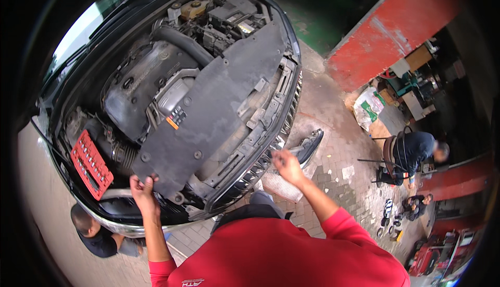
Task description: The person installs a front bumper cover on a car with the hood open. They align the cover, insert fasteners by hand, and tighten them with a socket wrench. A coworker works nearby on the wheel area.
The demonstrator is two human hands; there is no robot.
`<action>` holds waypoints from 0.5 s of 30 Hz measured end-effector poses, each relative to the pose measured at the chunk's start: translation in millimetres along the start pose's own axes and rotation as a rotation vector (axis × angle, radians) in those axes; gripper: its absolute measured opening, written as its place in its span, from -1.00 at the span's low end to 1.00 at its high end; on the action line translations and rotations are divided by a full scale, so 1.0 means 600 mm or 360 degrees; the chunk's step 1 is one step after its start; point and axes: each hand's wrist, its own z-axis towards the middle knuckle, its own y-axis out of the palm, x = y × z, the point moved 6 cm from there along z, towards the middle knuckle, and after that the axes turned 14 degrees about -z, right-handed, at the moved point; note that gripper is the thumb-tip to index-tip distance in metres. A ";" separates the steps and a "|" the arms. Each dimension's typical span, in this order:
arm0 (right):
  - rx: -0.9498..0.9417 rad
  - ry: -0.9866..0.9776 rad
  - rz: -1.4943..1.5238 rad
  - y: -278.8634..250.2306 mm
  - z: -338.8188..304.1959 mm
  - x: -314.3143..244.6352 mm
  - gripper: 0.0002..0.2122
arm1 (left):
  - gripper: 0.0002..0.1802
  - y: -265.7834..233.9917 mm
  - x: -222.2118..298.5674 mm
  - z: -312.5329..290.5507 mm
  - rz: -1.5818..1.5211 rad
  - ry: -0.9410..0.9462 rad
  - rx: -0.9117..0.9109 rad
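A long black plastic radiator cover point(229, 78) lies across the front of the open engine bay. My left hand point(145, 192) is at the cover's near-left corner, fingers curled and thumb close to them. Whatever is between those fingers is too small to make out. Over the front grille point(276, 146) is my right hand point(286, 166), its fingers bent together; what they hold, if anything, cannot be made out. Left of my left hand, a red tray of sockets point(89, 164) rests on the engine bay's edge.
Beside the left fender a person point(94, 229) crouches low. A detached headlamp point(308, 146) lies on the ground in front of the bumper, near bubble wrap point(284, 182). At the right, another person point(411, 154) sits on a chair, and a red pillar point(385, 31) rises behind.
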 end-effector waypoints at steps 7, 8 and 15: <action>-0.0048 0.0202 -0.0045 -0.054 0.376 0.220 -0.74 | -0.70 -0.060 -0.123 -0.146 0.0105 -0.0032 0.0141; 0.0050 0.0116 -0.0132 -0.064 0.422 0.235 -0.74 | -0.72 -0.063 -0.133 -0.151 0.0094 -0.0053 0.0184; -0.0411 0.0561 0.0531 -0.046 0.602 0.294 -0.82 | -0.76 -0.008 -0.103 -0.196 0.0190 -0.0016 0.0312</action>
